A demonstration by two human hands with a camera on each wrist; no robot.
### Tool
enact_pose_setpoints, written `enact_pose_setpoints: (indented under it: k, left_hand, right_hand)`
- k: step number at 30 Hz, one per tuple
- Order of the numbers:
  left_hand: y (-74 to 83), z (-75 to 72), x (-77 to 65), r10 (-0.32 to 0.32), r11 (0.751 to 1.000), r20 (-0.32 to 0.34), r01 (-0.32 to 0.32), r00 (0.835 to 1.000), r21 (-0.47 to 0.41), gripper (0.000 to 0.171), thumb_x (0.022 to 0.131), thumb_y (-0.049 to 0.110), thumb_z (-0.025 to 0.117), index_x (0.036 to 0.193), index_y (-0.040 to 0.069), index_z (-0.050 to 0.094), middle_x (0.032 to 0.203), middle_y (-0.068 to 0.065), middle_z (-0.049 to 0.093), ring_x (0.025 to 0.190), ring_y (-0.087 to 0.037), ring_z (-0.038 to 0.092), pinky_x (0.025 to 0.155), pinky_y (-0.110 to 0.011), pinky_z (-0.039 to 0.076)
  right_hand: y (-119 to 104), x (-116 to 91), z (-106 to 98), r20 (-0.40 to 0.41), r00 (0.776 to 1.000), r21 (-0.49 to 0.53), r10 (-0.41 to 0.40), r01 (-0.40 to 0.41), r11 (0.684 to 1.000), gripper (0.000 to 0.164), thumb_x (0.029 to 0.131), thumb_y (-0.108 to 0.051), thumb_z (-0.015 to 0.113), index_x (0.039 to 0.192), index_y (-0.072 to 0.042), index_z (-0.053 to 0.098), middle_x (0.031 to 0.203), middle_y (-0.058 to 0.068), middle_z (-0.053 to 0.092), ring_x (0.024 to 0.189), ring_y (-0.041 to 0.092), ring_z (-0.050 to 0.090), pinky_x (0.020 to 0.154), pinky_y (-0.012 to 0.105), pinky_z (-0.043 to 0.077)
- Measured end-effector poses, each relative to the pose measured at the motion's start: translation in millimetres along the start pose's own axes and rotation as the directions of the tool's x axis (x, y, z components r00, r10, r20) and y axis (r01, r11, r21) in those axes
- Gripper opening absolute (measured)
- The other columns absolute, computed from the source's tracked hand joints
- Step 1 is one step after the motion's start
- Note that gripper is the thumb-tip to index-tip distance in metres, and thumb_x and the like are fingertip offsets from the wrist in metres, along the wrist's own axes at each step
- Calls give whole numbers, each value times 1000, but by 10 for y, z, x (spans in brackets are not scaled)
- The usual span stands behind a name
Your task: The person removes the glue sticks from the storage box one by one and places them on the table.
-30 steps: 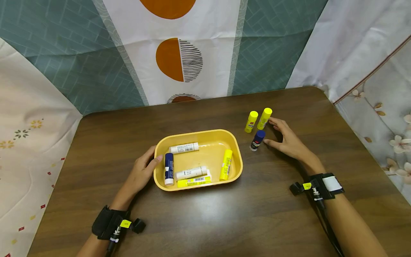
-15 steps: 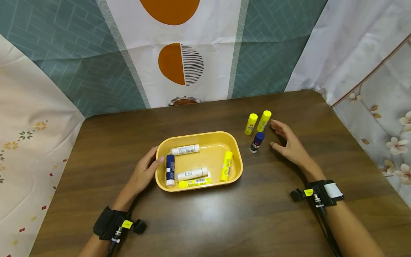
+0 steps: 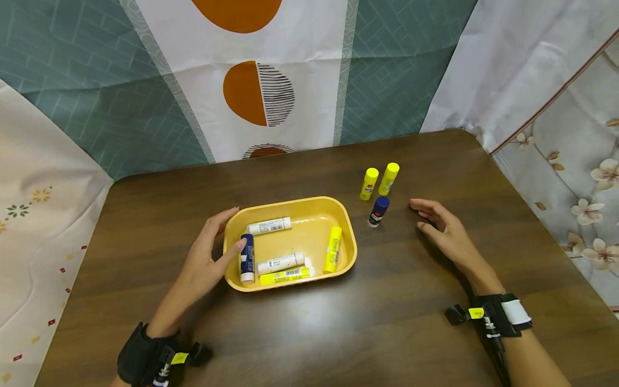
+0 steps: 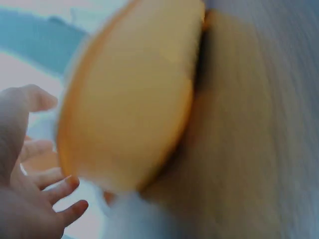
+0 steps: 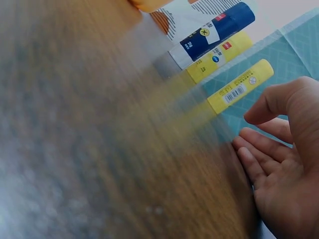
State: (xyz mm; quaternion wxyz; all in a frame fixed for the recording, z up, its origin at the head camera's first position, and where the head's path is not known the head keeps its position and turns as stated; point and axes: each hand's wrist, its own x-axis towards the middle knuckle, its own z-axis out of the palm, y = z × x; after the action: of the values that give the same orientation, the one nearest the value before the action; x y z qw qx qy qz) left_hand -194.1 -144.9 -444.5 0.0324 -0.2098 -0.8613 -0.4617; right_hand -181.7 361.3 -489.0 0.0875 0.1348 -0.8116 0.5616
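the left hand (image 3: 200, 263) is at the near-left end of a yellow tray (image 3: 296, 242), its thumb reaching in over the rim and its fingers spread along the outside; they pinch nothing, and whether any fingertip touches the plastic i cannot tell, the left wrist view being blurred. just by that thumb tip, inside the tray, lies a dark blue glue stick (image 3: 247, 260). beyond it, on the side away from the thumb, a white tube (image 3: 268, 226) lies along the far wall, while a second white tube (image 3: 280, 263) and a flat yellow stick (image 3: 285, 276) lie side by side along the near wall. farthest from the left fingers, at the tray's other end, is a slanting yellow stick (image 3: 332, 250). the right hand (image 3: 447, 234) is over the brown table (image 3: 300, 338), holding nothing: thumb and forefinger are parted, the other fingers loosely bent and close together. to the left of these fingertips, and apart from them, three sticks stand upright outside the tray: a short blue stick (image 3: 379, 212), level with the forefinger, and farther out than the fingertips a right-hand yellow stick (image 3: 389, 179) and a left-hand yellow stick (image 3: 369, 184).
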Motion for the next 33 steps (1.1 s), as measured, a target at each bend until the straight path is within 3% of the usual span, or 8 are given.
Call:
enact_pose_setpoints:
  k: [4,8,14,20,24,27,31,33]
  left_hand:
    - [293,77,-7,159,974,-98,-140,982,178,49,88,9,76,133,11,60,151,-10,43,136,-31,36,101,-56,36]
    - [432,197,41,256,930,-21,-241,966,277,33,86,15,79,116,13,67,129,-7,57,117,-25,46,86,-43,41]
    - [430,329,111,212,898,223,-279,952,341,30,85,29,83,105,13,69,102,-1,63,95,-16,49,76,-36,44]
    - [392,348,150,202,897,299,-299,933,325,30,85,30,83,104,12,69,103,-2,64,92,-15,50,77,-34,46]
    - [384,249,146,192,915,270,-272,943,297,27,88,28,81,106,12,69,100,-3,63,93,-18,55,74,-34,49]
    - [371,138,154,182,934,219,-238,959,267,21,90,24,79,106,14,69,98,0,63,89,-19,57,71,-35,50]
    - [328,-28,176,168,947,59,-178,984,266,18,92,19,76,108,12,71,102,-1,64,94,-20,54,75,-40,48]
    - [298,-90,177,147,951,-42,-130,988,280,28,93,19,74,118,8,68,114,-7,63,104,-24,52,83,-43,46]
  right_hand:
    - [-12,-2,-16,-1,1000,-2,3,-3,1000,44,96,14,55,139,7,52,141,27,52,132,19,51,108,21,38]
    - [-25,9,-16,-11,1000,-13,0,0,1000,42,97,11,56,138,4,54,142,23,53,131,16,51,109,22,38]
    - [-4,13,25,5,1000,-2,-11,11,1000,40,98,9,55,137,6,54,141,24,54,132,20,52,110,25,38]
    - [-20,4,6,-16,1000,12,-20,20,1000,39,98,8,56,136,7,54,139,26,54,130,18,53,109,24,38]
    - [-51,20,27,-41,999,52,-22,24,998,37,99,9,55,135,9,54,137,30,54,128,22,55,106,23,41]
    - [-96,-16,55,-131,990,103,-54,68,992,31,98,11,54,129,14,57,128,31,59,119,24,61,96,22,49]
    - [-261,-19,115,-274,950,159,-148,197,967,20,98,12,54,114,19,61,105,27,68,95,24,70,78,24,54]
    - [-401,8,173,-296,935,179,-195,254,950,17,98,13,53,109,21,62,95,25,70,86,23,71,74,26,53]
